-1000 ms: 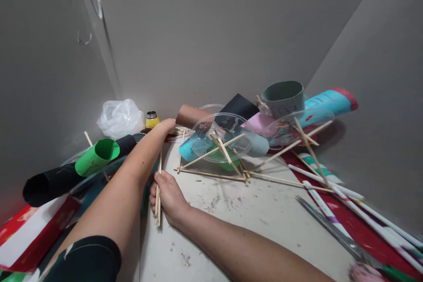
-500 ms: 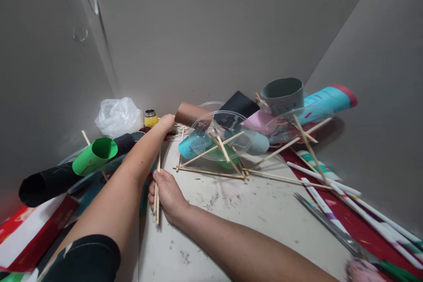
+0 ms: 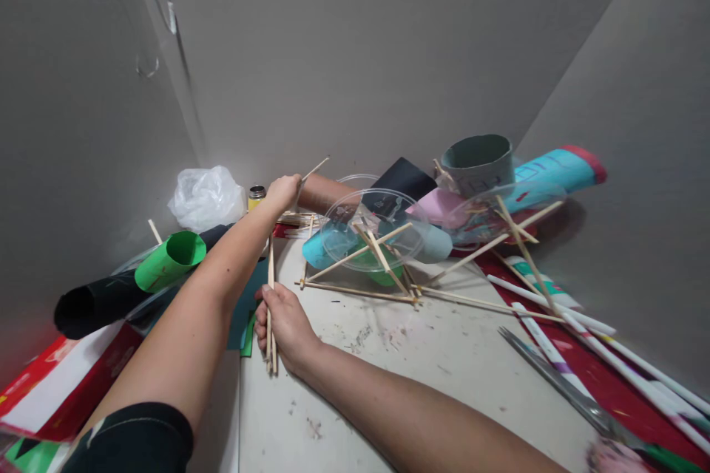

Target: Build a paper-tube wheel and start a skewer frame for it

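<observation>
My left hand (image 3: 284, 193) is stretched to the back of the table, closed on a thin wooden stick (image 3: 315, 169) whose tip points up and right. My right hand (image 3: 287, 327) rests lower down, its fingers wrapped round several wooden sticks (image 3: 271, 266) held roughly upright. Below my left hand lies a pile of more sticks (image 3: 296, 219) on something red. To the right stands a frame of tied sticks (image 3: 360, 291) with a clear plastic lid (image 3: 338, 255) and rolled paper tubes, one of them brown (image 3: 327, 194).
A yellow bottle (image 3: 256, 196) and a white plastic bag (image 3: 206, 198) stand at the back left. Green (image 3: 166, 266) and black paper tubes (image 3: 97, 304) lie beside my left arm. Scissors (image 3: 555, 366), markers and a second stick frame (image 3: 518, 244) are on the right.
My left hand has risen slightly from the pile, and a stick now shows in it. My right hand keeps its sticks; the view has shifted a little.
</observation>
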A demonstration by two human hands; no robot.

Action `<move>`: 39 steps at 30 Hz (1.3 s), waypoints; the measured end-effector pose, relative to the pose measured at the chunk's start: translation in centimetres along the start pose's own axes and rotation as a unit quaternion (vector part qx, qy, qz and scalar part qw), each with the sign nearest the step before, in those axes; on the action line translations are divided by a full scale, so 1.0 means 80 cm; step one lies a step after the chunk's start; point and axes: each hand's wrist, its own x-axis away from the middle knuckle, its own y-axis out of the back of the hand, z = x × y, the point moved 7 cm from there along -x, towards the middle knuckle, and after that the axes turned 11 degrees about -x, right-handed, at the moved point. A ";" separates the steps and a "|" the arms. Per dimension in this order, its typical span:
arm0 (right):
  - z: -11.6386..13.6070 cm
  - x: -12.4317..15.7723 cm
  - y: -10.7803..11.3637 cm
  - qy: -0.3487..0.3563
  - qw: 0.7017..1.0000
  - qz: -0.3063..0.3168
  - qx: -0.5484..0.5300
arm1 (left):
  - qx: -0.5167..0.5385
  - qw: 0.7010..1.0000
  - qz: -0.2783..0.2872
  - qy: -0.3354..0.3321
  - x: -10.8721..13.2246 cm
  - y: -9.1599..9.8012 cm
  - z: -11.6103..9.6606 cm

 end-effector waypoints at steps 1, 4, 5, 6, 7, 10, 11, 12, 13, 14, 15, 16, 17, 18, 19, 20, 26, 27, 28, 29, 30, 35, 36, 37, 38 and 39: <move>0.000 0.000 0.000 0.003 1.000 0.000 -0.001 | -0.003 1.000 -0.019 0.003 0.000 0.011 0.001; 0.001 0.001 -0.001 0.011 1.000 0.001 -0.004 | -0.005 0.997 -0.070 0.013 -0.003 0.049 0.002; 0.001 0.002 -0.001 0.013 1.000 0.000 -0.004 | -0.003 0.997 -0.080 0.017 -0.003 0.061 0.001; 0.001 0.002 -0.001 0.016 1.000 -0.002 -0.005 | 0.000 0.996 -0.087 0.021 -0.004 0.074 0.000; 0.002 0.002 -0.001 0.020 1.000 -0.004 -0.005 | 0.004 0.996 -0.090 0.025 -0.004 0.086 -0.001; 0.003 0.000 0.000 0.030 0.999 -0.012 -0.007 | 0.017 0.996 -0.073 0.043 0.003 0.119 -0.009; 0.004 -0.001 0.000 0.034 0.999 -0.015 -0.008 | 0.019 0.997 -0.059 0.049 0.009 0.128 -0.013; 0.005 -0.002 0.001 0.038 0.999 -0.017 -0.008 | 0.022 0.997 -0.043 0.054 0.015 0.138 -0.017; 0.005 -0.003 0.001 0.041 0.999 -0.019 -0.009 | 0.025 0.998 -0.026 0.056 0.024 0.147 -0.022; 0.005 -0.004 0.002 0.044 0.999 -0.020 -0.010 | 0.029 0.998 -0.009 0.059 0.033 0.156 -0.026; 0.005 -0.006 0.002 0.047 0.999 -0.019 -0.011 | 0.040 0.997 0.007 0.070 0.043 0.166 -0.028; 0.005 -0.007 0.002 0.050 0.999 -0.017 -0.013 | 0.045 0.996 0.009 0.080 0.054 0.177 -0.029; 0.005 -0.008 0.001 0.052 0.998 -0.015 -0.014 | 0.045 0.995 0.006 0.083 0.065 0.190 -0.031; 0.005 -0.009 0.001 0.053 0.998 -0.011 -0.017 | 0.044 0.996 -0.001 0.083 0.075 0.203 -0.033; 0.005 -0.010 0.001 0.056 0.998 -0.008 -0.020 | 0.043 0.996 -0.010 0.084 0.086 0.215 -0.033; 0.006 -0.010 0.000 0.057 0.998 -0.005 -0.023 | 0.043 0.995 -0.021 0.083 0.096 0.226 -0.033; 0.015 -0.007 -0.006 0.075 0.995 0.028 -0.054 | 0.146 0.980 0.089 0.097 0.165 0.198 -0.026; 0.017 -0.005 -0.008 0.077 0.994 0.036 -0.062 | 0.157 0.975 0.117 0.108 0.177 0.180 -0.023; 0.018 -0.003 -0.011 0.078 0.994 0.044 -0.069 | 0.160 0.970 0.147 0.113 0.189 0.159 -0.022; 0.019 0.000 -0.014 0.078 0.992 0.054 -0.077 | 0.163 0.965 0.177 0.103 0.199 0.137 -0.023; 0.020 0.002 -0.017 0.076 0.991 0.064 -0.084 | 0.161 0.960 0.207 0.098 0.207 0.116 -0.023; 0.020 0.008 -0.024 0.054 0.988 0.088 -0.115 | 0.103 0.960 0.218 0.146 0.215 0.056 -0.003; 0.020 0.007 -0.023 0.050 0.988 0.084 -0.120 | 0.097 0.960 0.221 0.145 0.213 0.050 0.000; 0.021 0.006 -0.022 0.048 0.988 0.078 -0.124 | 0.090 0.959 0.226 0.144 0.211 0.045 0.001; 0.022 0.006 -0.020 0.046 0.988 0.072 -0.128 | 0.082 0.959 0.232 0.142 0.209 0.041 0.002; 0.023 0.005 -0.019 0.044 0.988 0.067 -0.131 | 0.071 0.958 0.239 0.140 0.208 0.039 0.003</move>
